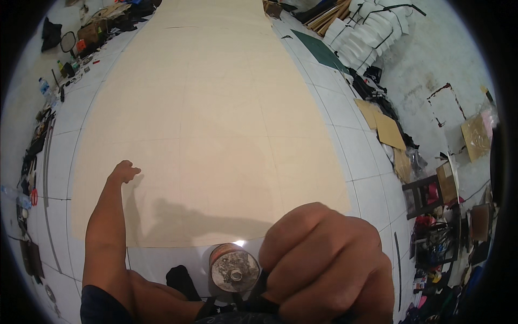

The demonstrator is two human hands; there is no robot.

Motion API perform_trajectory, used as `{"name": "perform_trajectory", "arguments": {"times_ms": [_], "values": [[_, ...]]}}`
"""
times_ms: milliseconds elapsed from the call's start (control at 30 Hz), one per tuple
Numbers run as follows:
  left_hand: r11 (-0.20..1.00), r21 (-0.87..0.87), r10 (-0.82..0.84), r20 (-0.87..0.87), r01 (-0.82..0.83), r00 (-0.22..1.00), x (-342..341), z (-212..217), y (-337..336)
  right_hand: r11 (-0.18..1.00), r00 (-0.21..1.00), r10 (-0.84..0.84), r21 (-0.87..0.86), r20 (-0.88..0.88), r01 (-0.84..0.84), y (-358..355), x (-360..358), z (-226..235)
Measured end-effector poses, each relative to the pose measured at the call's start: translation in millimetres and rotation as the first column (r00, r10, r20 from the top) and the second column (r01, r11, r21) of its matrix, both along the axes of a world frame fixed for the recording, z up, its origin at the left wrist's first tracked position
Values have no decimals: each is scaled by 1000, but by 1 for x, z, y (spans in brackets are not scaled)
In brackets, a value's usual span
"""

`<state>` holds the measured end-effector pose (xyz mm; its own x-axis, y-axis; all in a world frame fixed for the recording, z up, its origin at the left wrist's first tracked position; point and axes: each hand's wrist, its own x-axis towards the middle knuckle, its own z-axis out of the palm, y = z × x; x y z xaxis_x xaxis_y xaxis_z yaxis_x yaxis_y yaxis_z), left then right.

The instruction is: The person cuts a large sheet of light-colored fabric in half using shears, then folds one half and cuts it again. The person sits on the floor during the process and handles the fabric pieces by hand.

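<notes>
The bare right hand [328,264] looms closest, knuckles up, its grip curled into a fist with the fingers pressed together; the palm side is turned away, so I can't say whether anything is tucked inside. The left hand [124,172] reaches out over the long, pale beige sheet [221,108], fingers partly bent, and I cannot tell from here whether that grip is spread or pinching. Just beside the fist, at the sheet's near edge, stands a round orange-sided can with a stained grey top [236,270] and a knob in its middle. Over on the right I see white bundles strapped in black [369,35], a flat dark green panel [319,49], tan cardboard pieces [390,131] and a small dark brown wooden stand [423,196] among heaped clutter. Along the left lie a clear plastic bottle with a blue cap [44,86] and a long thin grey strip [47,167]. The sheet is spread flat on the white tiled floor [369,197], faintly creased in a grid, with the person's shadow across its near part; a scuffed pale wall [426,70] rises on the right. The sheet's sides draw closer toward the far end, and a band of tile runs down each side between it and the clutter, with more tile showing along the near edge around the can.
</notes>
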<state>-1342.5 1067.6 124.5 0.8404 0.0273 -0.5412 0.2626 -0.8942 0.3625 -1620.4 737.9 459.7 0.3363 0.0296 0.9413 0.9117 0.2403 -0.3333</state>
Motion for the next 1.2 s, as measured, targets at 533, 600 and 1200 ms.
{"name": "perform_trajectory", "arguments": {"times_ms": [533,600,1200], "values": [[1000,-21,-9,4,10,1000,-1,0,-8,949,850,83,302,-521,93,26,-32,1],[1000,-11,-9,5,9,1000,-2,-2,-1,965,892,12,239,-452,108,27,-27,2],[998,-64,19,104,-13,994,4,18,19,559,460,-824,-603,-331,569,-173,146,-123]]}}
